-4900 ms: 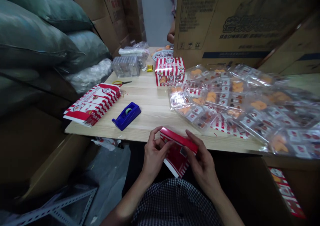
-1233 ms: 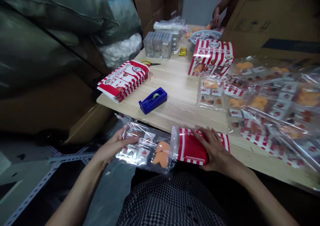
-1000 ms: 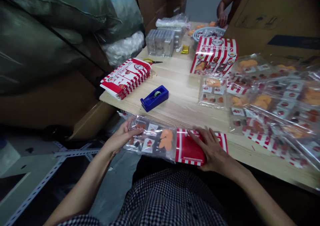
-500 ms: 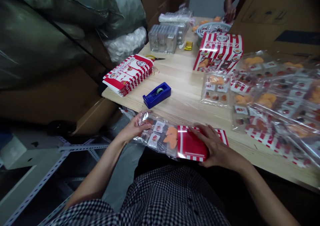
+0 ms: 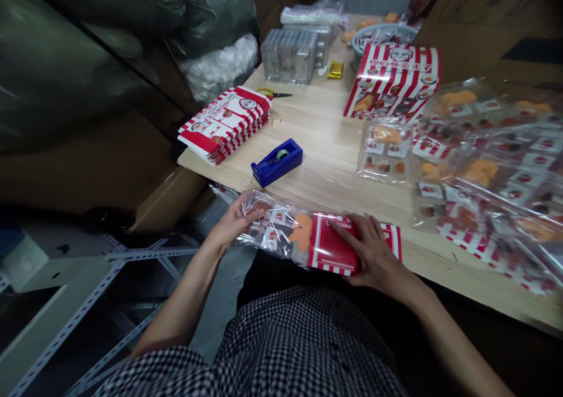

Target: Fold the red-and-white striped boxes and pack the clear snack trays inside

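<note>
My left hand has its fingers closed on one end of a clear packet holding orange pieces and small printed sachets; its other end meets the open end of a red-and-white box at the desk's near edge. My right hand is spread over that box, gripping it. Farther back on the desk, a pale blue basin contains small wrapped items, beside a striped carton. More filled clear packets lie heaped at the right.
</note>
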{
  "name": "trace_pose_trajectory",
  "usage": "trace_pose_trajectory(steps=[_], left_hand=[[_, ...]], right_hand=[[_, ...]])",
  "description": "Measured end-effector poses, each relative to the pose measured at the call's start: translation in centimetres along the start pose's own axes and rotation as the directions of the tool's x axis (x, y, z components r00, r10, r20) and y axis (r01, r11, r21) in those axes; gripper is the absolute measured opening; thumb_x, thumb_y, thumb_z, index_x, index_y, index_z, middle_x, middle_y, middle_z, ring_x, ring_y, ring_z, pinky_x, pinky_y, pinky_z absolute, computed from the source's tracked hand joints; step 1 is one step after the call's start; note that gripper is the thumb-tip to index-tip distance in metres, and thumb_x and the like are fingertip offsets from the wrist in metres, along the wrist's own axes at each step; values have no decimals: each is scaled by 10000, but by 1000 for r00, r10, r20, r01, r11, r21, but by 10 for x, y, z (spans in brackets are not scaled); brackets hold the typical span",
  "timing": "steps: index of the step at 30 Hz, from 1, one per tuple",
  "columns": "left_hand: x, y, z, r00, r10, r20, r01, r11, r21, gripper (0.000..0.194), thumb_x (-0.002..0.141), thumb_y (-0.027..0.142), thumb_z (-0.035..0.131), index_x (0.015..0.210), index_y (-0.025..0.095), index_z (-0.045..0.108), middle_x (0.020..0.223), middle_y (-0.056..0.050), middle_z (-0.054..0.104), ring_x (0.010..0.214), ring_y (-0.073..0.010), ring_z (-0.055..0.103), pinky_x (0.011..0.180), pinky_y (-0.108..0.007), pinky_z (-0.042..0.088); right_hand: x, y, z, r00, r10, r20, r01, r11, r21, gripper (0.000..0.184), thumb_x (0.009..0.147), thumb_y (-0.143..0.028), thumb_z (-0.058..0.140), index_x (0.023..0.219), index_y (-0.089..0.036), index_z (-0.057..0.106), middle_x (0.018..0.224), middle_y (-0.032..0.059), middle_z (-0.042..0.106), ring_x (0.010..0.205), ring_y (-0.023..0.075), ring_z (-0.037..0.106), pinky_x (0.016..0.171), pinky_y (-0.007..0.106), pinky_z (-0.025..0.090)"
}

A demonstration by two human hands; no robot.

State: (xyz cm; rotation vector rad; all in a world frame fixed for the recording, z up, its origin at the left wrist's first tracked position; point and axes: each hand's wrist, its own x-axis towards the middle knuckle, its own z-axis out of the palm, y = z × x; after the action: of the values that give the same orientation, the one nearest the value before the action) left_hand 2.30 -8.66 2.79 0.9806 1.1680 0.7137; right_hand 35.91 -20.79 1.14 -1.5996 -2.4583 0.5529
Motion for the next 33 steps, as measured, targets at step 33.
trace_pose_trajectory(steps=[33], left_hand=[[-20,15,6,936,257,-239,-215,958,189,615,739,347,828,1265,206,541,976,-38,711,759,-170,691,626,-252,569]], right_hand=[[3,8,4,1000,4,-6,-5,1000,-21,1020,718,-355,785,1589,-281,259,1562,178,226,1487,427,207,1217,652,98]])
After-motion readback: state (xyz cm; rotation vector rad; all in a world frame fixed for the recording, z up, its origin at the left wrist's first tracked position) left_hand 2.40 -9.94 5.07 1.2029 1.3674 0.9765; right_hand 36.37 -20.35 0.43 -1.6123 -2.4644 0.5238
